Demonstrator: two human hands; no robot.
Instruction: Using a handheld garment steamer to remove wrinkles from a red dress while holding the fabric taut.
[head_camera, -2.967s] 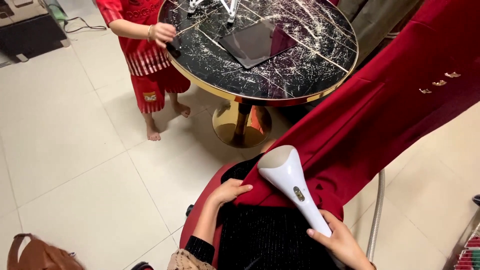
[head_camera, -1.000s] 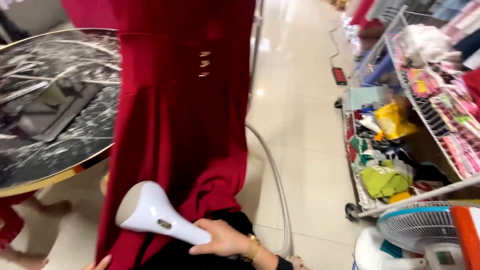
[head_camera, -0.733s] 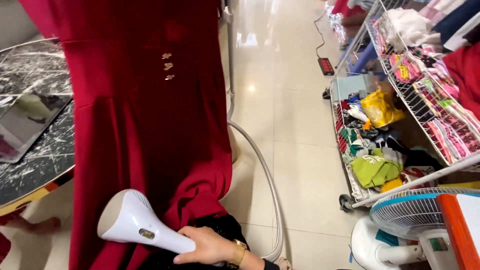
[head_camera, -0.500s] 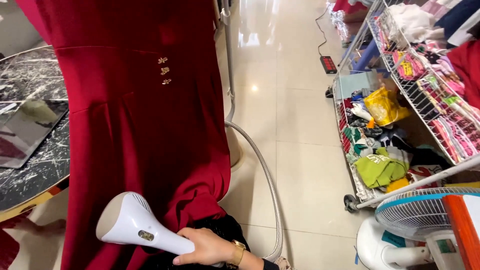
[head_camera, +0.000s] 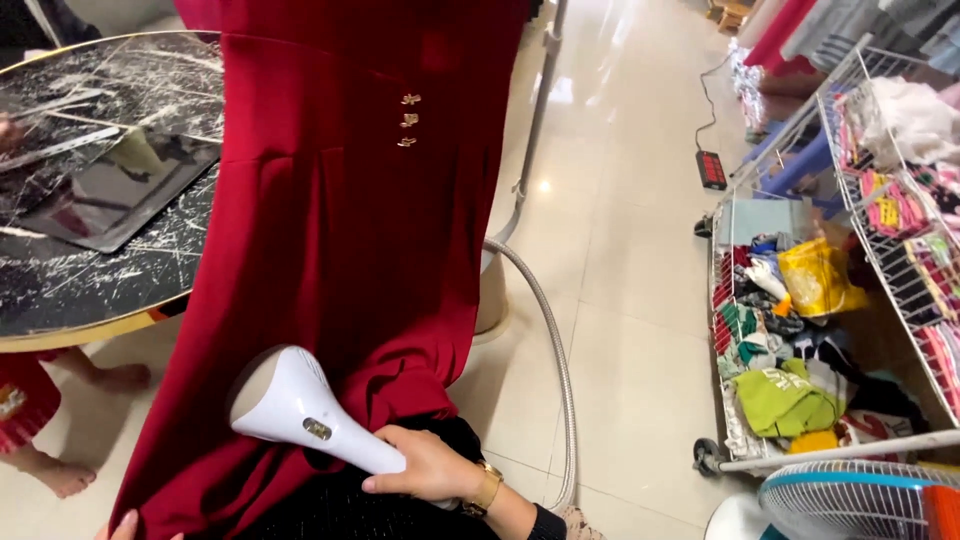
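Red dress (head_camera: 330, 260) hung full length beside the round table (head_camera: 90, 300), so its cloth fell flat. Right hand (head_camera: 430, 468) gripped the white steamer (head_camera: 300, 405), head pressed against the skirt. Left hand (head_camera: 125, 524) touched the hem, its grasp unclear.

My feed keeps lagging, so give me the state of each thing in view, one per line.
Dark red fabric dress: hanging upright, lower hem gathered.
White handheld garment steamer head: held against the dress.
Right hand: fingers closed on the steamer handle.
Left hand: only fingertips visible at the dress hem.
Grey ribbed steamer hose: curving down to the floor.
White wire trolley: full of folded clothes.
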